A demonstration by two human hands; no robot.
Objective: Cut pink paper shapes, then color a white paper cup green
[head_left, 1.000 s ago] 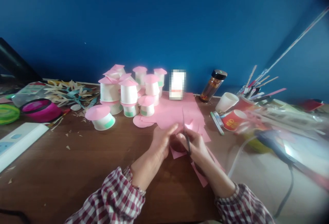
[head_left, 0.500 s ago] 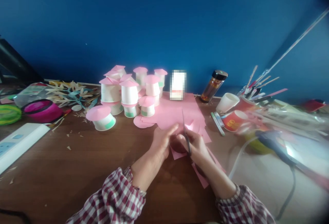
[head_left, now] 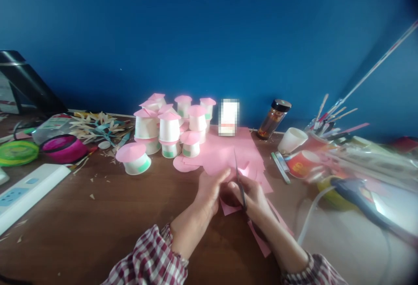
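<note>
My right hand (head_left: 251,194) is closed around the dark handles of a pair of scissors (head_left: 242,194), whose thin blade points up and away from me. Close beside it, my left hand (head_left: 209,191) grips pink paper (head_left: 223,172), its thumb stretched along the top and its fingers mostly hidden. Whether the blades are touching that paper I cannot make out. Sheets of pink paper (head_left: 225,150) lie flat just beyond both hands. Pink strips (head_left: 259,237) lie beneath and beside my right wrist.
White paper cups (head_left: 169,129) with pink cone tops stand grouped behind left, with one short cup (head_left: 135,165) nearer. A power strip (head_left: 29,195) lies left. A dark-lidded bottle (head_left: 273,119), a red cup (head_left: 303,163) and a glue gun (head_left: 355,193) are on the right.
The whole view has shifted, so everything appears slightly lower and to the right. Both hands keep nearly the same pose, with the scissors still in my right hand.
</note>
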